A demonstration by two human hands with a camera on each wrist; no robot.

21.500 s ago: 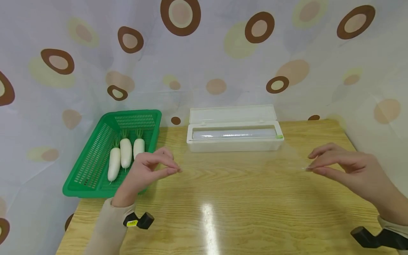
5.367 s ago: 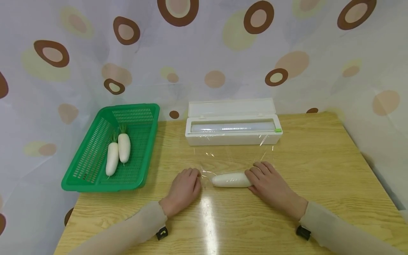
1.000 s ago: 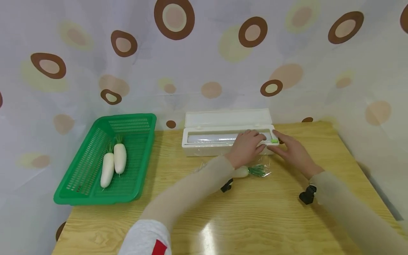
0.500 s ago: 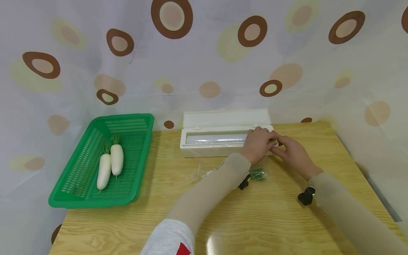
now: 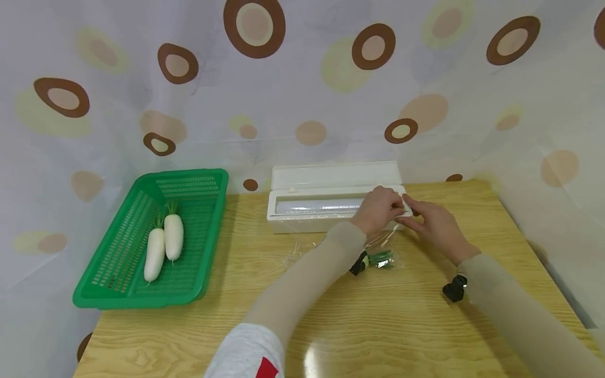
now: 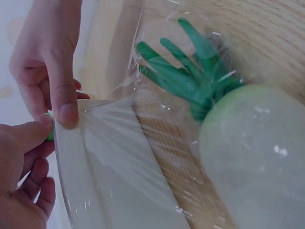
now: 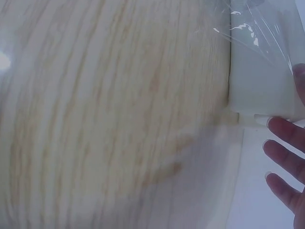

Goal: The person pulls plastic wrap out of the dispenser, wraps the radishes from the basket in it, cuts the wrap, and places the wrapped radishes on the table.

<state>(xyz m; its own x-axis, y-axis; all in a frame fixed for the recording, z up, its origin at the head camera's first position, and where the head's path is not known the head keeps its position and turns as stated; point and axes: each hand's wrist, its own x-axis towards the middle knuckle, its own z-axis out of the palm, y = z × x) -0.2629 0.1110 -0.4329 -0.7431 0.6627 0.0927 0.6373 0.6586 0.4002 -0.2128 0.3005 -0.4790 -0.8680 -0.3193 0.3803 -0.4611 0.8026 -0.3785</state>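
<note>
In the head view my left hand [image 5: 375,210] reaches across to the right end of a white cling film dispenser [image 5: 302,226]. The left wrist view shows its thumb and finger pinching the small green slide cutter [image 6: 49,126]. My right hand [image 5: 437,228] grips the dispenser's right end, thumb on the front face over the film. Clear cling film [image 6: 114,138] stretches from the dispenser's front edge down over a white radish [image 6: 257,152] with green leaves [image 6: 205,71]. In the head view my left forearm hides most of that radish.
A green basket [image 5: 210,247] stands at the left, holding two white radishes, one [image 5: 154,254] beside the other [image 5: 173,236]. The dispenser's lid [image 5: 335,176] stands raised against the patterned backdrop [image 5: 283,94]. A wooden table [image 5: 402,325] lies beneath everything.
A third radish has left the basket and now lies under film before the dispenser. During the last second my left hand has moved right onto the cutter; my right hand has stayed at the dispenser's end.
</note>
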